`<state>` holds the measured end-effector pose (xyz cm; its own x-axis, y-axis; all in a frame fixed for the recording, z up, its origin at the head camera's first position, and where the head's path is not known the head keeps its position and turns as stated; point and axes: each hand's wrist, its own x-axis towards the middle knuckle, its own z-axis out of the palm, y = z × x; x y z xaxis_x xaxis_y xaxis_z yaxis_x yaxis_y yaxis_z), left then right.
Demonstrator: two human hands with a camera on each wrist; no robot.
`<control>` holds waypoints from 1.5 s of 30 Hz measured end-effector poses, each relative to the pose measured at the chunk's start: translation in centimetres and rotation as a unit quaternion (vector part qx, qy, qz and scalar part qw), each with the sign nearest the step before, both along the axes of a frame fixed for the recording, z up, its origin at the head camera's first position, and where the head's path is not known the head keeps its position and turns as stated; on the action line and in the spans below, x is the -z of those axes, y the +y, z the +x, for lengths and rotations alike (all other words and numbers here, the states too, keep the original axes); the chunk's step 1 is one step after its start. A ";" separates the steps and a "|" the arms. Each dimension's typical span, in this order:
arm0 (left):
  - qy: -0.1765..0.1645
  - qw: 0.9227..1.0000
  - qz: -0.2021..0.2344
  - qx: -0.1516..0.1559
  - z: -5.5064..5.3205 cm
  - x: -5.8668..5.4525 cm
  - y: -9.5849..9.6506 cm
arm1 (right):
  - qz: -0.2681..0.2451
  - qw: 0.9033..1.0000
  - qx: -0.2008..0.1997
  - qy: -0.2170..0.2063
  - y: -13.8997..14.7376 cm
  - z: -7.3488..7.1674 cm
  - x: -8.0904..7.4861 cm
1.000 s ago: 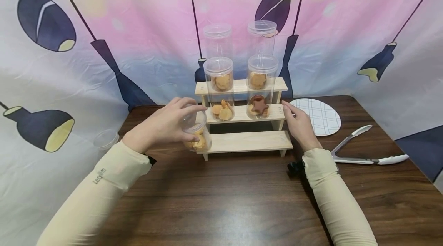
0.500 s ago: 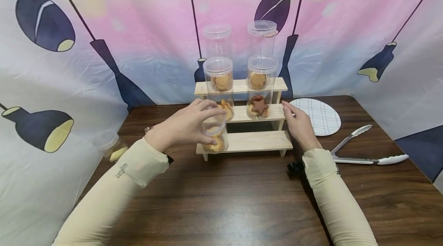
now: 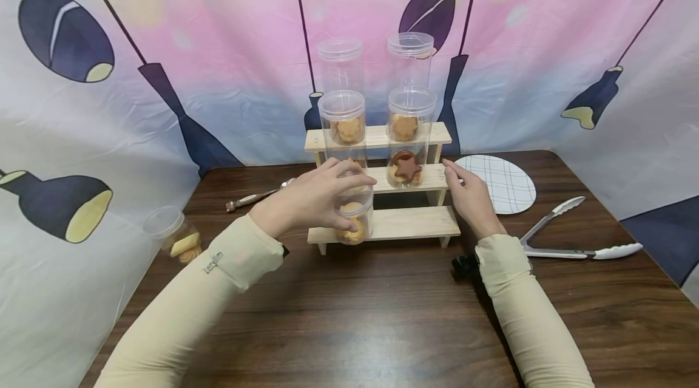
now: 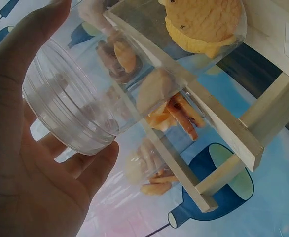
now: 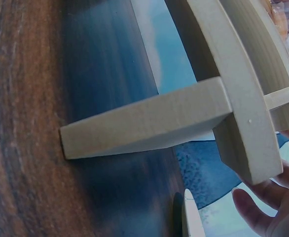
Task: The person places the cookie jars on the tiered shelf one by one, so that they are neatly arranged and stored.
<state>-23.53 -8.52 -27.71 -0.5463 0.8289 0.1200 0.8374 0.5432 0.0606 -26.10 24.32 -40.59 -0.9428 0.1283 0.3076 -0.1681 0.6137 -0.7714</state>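
My left hand (image 3: 319, 200) grips a clear lidded jar (image 3: 367, 209) of cookies from above, thumb on the near side and fingers round the far side. The jar is upright at the left part of the lowest step of a wooden three-step rack (image 3: 409, 224). In the left wrist view the fingers curl about the jar's lid (image 4: 70, 108). My right hand (image 3: 474, 197) is at the rack's right end, its fingertips at the middle step. The right wrist view shows those fingers (image 5: 270, 192) near the end of a step, partly hidden by the wood.
Clear jars stand in two columns on the upper steps, one with a brown star cookie (image 3: 406, 166). Another cookie jar (image 3: 172, 233) stands at the left. A metal utensil (image 3: 251, 198) lies behind my left arm. White-tipped tongs (image 3: 568, 252) and a checked oval mat (image 3: 499, 184) lie at the right.
My left hand has carried the jar rightward, from the rack's left end onto the lowest step. The left jar and the metal utensil have come into sight. My right hand has stayed put.
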 end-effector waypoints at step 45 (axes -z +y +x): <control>0.102 0.995 -0.001 0.021 0.2 1.2 0.3 | -0.001 1.000 0.003 0.000 -0.1 0.0 0.0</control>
<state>-23.34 -8.24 -28.91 -0.4759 0.8509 0.2225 0.8541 0.5075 -0.1138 -26.07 24.17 -40.60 -0.9424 0.1341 0.3066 -0.1644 0.6125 -0.7732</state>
